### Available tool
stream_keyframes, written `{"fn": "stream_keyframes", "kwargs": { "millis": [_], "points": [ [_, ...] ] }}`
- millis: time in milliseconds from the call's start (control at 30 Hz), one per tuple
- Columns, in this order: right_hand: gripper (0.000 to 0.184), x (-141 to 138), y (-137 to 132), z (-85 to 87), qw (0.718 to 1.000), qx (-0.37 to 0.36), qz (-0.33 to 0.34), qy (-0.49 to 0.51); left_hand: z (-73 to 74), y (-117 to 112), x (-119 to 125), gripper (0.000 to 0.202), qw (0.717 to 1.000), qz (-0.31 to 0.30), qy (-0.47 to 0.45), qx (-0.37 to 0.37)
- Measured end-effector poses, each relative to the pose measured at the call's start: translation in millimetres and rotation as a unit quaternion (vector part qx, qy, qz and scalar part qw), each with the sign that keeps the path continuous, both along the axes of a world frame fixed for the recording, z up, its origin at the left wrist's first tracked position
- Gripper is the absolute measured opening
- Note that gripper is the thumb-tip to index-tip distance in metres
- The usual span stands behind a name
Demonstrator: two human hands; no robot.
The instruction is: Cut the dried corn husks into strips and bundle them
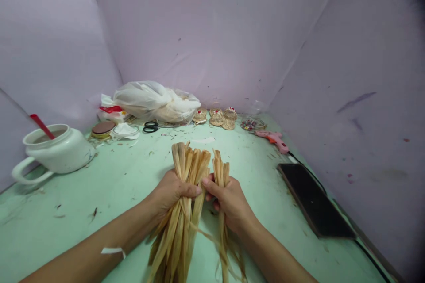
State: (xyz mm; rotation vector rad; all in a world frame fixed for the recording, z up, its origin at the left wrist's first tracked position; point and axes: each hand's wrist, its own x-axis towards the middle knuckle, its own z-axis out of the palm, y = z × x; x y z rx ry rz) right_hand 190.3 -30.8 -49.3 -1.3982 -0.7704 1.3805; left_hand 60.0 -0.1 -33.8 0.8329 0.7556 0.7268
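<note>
A white pot [56,152] stands to your left, a dark slab [314,203] to your right, scissors [151,127] beyond. Your left hand [171,192] is clamped on the thick bundle of dried strips [186,163]; your right hand [229,201] grips the thinner bundle [221,172].

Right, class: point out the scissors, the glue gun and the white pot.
scissors [151,126]: head view, on the black handle loops.
glue gun [274,138]: head view, on its pink body.
white pot [63,152]: head view, on its side wall.

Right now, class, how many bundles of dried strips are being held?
2: a thick bundle in the left hand, a thin bundle in the right hand. None appears hidden.
</note>
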Motion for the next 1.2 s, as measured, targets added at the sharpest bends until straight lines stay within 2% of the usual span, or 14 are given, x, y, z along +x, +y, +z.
{"fn": "stream_keyframes", "kwargs": {
  "millis": [233, 333, 533, 700, 900, 1067, 1200],
  "points": [
    [0.015, 0, -1, 2.5, 0.997, 0.026, 0.071, 0.021, -10.8, 6, -4, 0.012, 0.988, 0.096, 0.123, 0.021],
    [0.016, 1, -1, 2.9, 0.996, 0.019, 0.081, 0.045, -9.5, 7, -5, 0.010, 0.988, 0.091, 0.120, 0.013],
    [0.026, 4, 1, 3.4, 0.998, -0.016, 0.034, 0.046, -4.8, 8, -6, 0.010, 0.990, 0.089, 0.110, -0.016],
    [0.024, 4, 0, 5.5, 1.000, -0.019, 0.000, 0.019, -11.9, 12, -8, 0.015, 0.991, 0.090, 0.093, -0.020],
    [0.026, 5, 1, 5.0, 0.998, -0.012, 0.011, 0.055, -15.2, 13, -10, 0.014, 0.995, 0.066, 0.075, -0.016],
    [0.018, 2, 1, 4.4, 0.999, 0.026, 0.029, -0.007, -4.1, 6, -7, 0.035, 1.000, 0.002, 0.024, 0.002],
    [0.014, 0, 0, 2.2, 0.998, 0.040, 0.042, -0.035, -4.2, 5, -6, 0.037, 0.999, 0.012, 0.044, 0.006]
  ]
}}
